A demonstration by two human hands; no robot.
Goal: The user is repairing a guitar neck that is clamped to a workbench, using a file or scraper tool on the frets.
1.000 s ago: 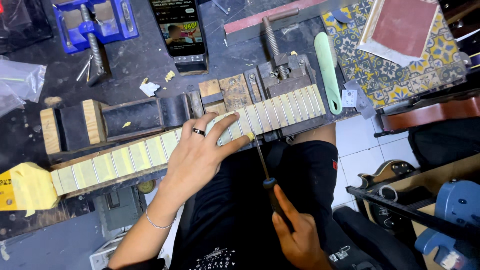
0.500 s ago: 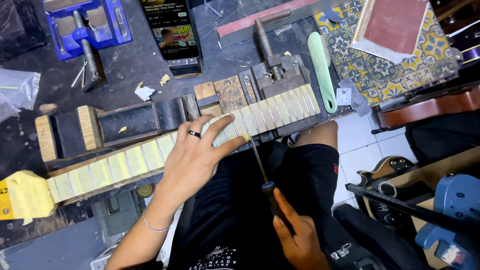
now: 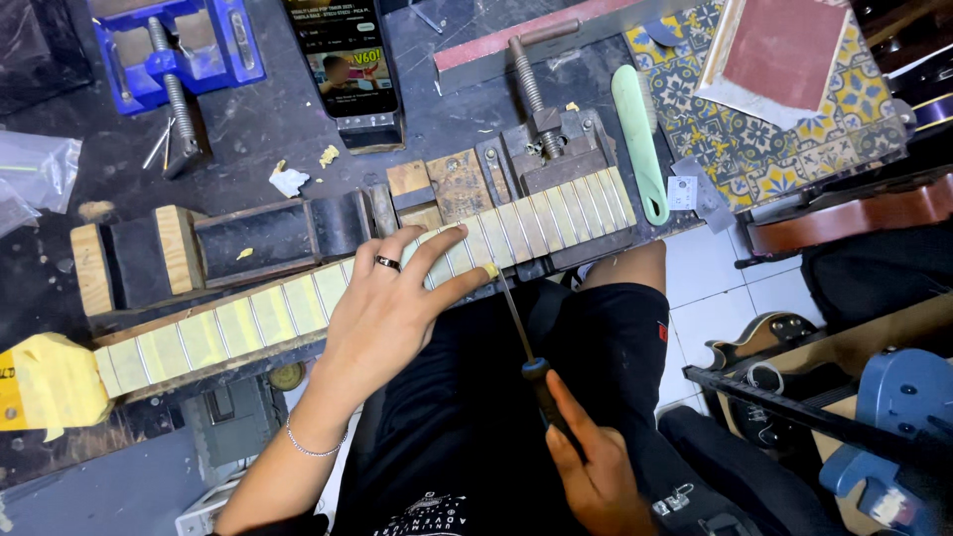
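A long guitar neck (image 3: 248, 323) with a pale taped fretboard and metal frets lies clamped along the dark bench edge. My left hand (image 3: 392, 303), wearing a ring and a bracelet, rests flat on the fretboard, its thumb pointing along the near edge. My right hand (image 3: 596, 476) grips the dark handle of a thin file (image 3: 516, 323). The file's tip meets the neck's near edge by my left thumb. Yellow tape (image 3: 45, 382) wraps the neck's left end.
A metal vise (image 3: 546, 149) holds the neck from behind. A phone (image 3: 347, 65) with a lit screen and a blue vise (image 3: 174, 55) stand at the back. A green-handled tool (image 3: 635, 129), a patterned tile (image 3: 764, 129) and guitar bodies (image 3: 844, 218) lie to the right.
The view has shifted slightly. Both hands keep their places on the neck and the file, with the file tip still at the neck's edge.
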